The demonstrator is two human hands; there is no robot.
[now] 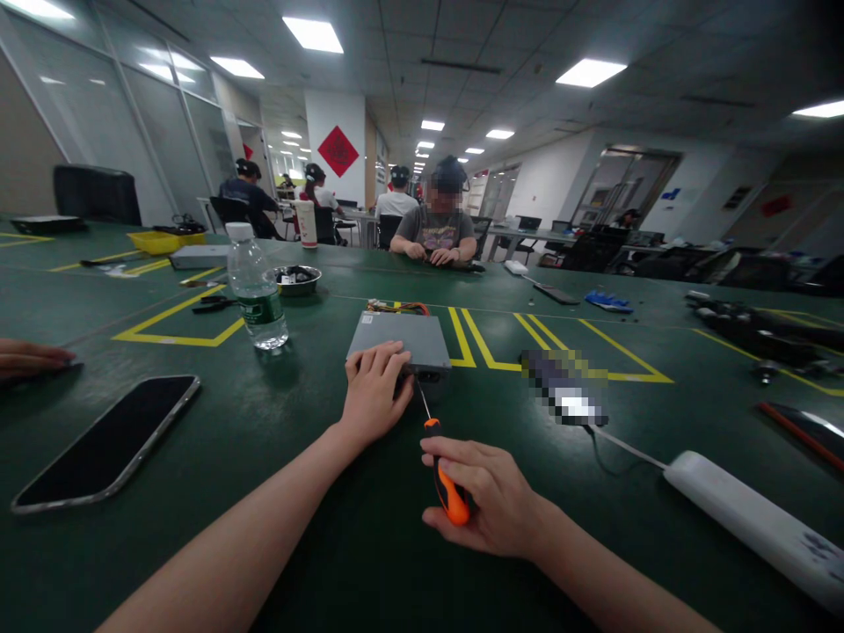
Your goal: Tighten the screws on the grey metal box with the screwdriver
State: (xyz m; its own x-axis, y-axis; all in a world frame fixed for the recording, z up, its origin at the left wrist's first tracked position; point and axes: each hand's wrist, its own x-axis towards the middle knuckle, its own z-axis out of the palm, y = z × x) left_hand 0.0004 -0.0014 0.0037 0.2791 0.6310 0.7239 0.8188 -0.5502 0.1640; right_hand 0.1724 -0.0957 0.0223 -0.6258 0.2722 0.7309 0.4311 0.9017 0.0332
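A grey metal computer power supply [412,338] lies flat on the green table, its bundled coloured wires [399,308] at the far side. My left hand [374,387] grips its near left part, fingers over the top and thumb down by the front face. In my right hand [491,492] is an orange and black screwdriver [452,497], held between thumb and fingers. Its thin shaft points away from me, and the tip is at the near face of the power supply, close to my left thumb. Whether the tip sits in a screw is too small to tell.
A water bottle [257,294] stands left of the power supply, before a metal bowl [296,280]. A phone [109,440] lies at left, near another person's hand [32,359]. At right are a white power strip [752,519] and cable. A person [439,224] sits opposite.
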